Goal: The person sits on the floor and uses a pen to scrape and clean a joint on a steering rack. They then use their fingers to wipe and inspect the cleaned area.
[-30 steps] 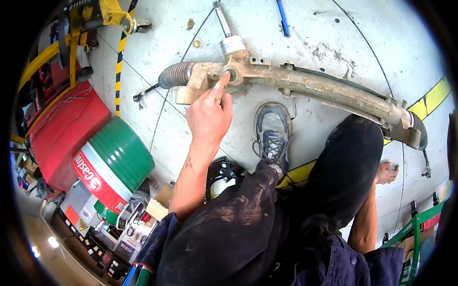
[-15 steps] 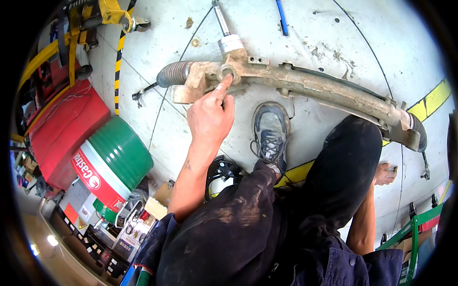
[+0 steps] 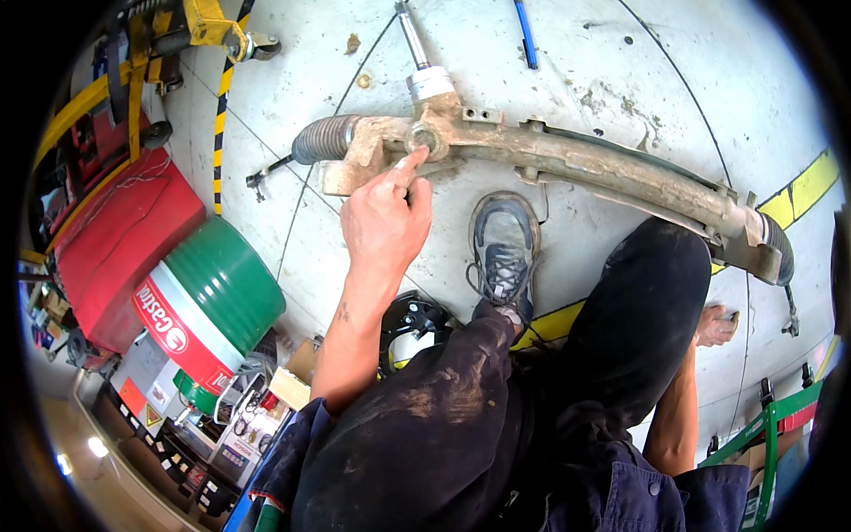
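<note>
A dirty steering rack [image 3: 567, 152] lies across the floor, with ribbed bellows [image 3: 323, 139] near its left end and an upright-pointing input shaft [image 3: 413, 40] at its far side. My left hand [image 3: 386, 217] holds nothing. Its index finger is stretched out to the round plug [image 3: 425, 140] on the rack's housing, the tip at the plug's near edge, and its other fingers are curled. Whether the fingertip touches is hard to tell. Beside my right knee, below the rack's right end, my right hand [image 3: 714, 326] has curled fingers. Anything inside them is hidden.
A blue pen-like stick [image 3: 526, 35] lies beyond the rack. To the left stand a green, white and red drum [image 3: 222, 284], a red box [image 3: 124, 248] and a yellow wheeled frame [image 3: 208, 22]. My shoe [image 3: 503, 244] is just below the rack. A green metal frame [image 3: 771, 421] is lower right.
My left index fingertip has drawn back slightly toward me, from the middle of the plug to its near edge. My right hand and the rack have stayed in place.
</note>
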The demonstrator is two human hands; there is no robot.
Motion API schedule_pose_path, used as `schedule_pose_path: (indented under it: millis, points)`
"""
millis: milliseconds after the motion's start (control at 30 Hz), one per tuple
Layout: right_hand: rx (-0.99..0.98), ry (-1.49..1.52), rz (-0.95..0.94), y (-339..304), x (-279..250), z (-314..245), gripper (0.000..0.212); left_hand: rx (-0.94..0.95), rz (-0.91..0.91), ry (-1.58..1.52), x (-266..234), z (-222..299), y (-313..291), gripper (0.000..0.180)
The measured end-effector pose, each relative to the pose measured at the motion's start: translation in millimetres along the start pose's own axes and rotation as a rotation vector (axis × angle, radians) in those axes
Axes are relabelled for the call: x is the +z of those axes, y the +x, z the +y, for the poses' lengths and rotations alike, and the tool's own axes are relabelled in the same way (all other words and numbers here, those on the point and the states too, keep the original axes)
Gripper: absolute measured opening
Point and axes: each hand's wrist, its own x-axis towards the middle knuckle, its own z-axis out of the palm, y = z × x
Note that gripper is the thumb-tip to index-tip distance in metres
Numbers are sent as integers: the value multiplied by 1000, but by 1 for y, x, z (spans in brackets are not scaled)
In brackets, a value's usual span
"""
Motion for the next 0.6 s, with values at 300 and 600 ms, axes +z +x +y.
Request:
schedule_pose_path:
  millis: [300,600]
  points:
    - [15,1,-20,-1,-3,-3,52,34,42,14,-1,-6,7,31]
    - [17,0,-18,0,-2,-1,52,-47,-43,30,2,-2,9,34]
